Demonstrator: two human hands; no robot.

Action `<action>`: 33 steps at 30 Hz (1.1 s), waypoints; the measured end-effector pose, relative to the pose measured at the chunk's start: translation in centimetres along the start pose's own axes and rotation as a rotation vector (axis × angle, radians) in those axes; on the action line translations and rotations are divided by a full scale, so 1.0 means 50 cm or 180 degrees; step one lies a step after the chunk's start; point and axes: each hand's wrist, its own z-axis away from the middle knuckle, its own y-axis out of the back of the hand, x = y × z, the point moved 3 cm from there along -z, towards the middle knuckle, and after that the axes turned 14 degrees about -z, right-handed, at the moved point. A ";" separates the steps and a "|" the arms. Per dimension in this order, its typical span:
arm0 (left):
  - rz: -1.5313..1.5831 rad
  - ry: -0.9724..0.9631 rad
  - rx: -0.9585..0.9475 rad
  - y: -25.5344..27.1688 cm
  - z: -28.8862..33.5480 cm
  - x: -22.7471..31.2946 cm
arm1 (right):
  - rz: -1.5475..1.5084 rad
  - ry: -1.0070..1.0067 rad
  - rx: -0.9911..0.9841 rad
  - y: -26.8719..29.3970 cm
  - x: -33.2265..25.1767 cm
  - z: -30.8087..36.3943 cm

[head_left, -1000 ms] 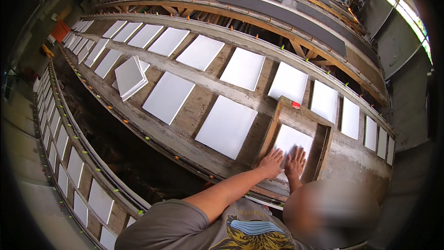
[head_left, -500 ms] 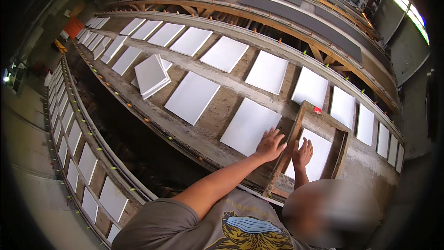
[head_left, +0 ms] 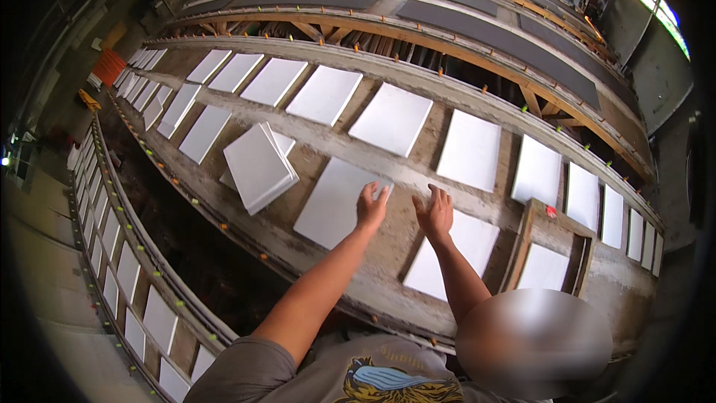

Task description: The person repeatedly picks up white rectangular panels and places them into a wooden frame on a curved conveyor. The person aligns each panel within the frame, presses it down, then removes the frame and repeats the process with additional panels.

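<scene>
My left hand is over the right edge of a white rectangular sheet or pad, its fingers apart and slightly bent. Whether the fingertips touch the pad I cannot tell. My right hand is raised at the upper left of another white pad, fingers loosely spread and holding nothing. Brown table surface shows between the two hands. To the right, a wooden frame with a red tag surrounds one more white pad.
A crooked stack of white pads stands left of my hands. White pads line the long table in rows. Beyond it run tables with dark panels. At left, past a dark gap, another table bears white pads.
Both hands have moved left, away from the wooden frame. My right hand has come out of the frame. The view has shifted, so the table's contents appear further right.
</scene>
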 end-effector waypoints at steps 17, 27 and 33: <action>-0.2081 0.0138 0.0693 0.295 -0.706 -0.197 | -0.0740 -0.2629 0.0853 -0.305 0.006 -0.350; -0.1315 0.0690 -0.0278 0.342 -0.843 -0.170 | -0.3198 -0.1844 0.0874 -0.446 -0.127 -0.405; 0.1038 0.0751 -0.1190 0.330 -0.828 -0.210 | -0.3113 -0.1848 0.0470 -0.554 -0.144 -0.450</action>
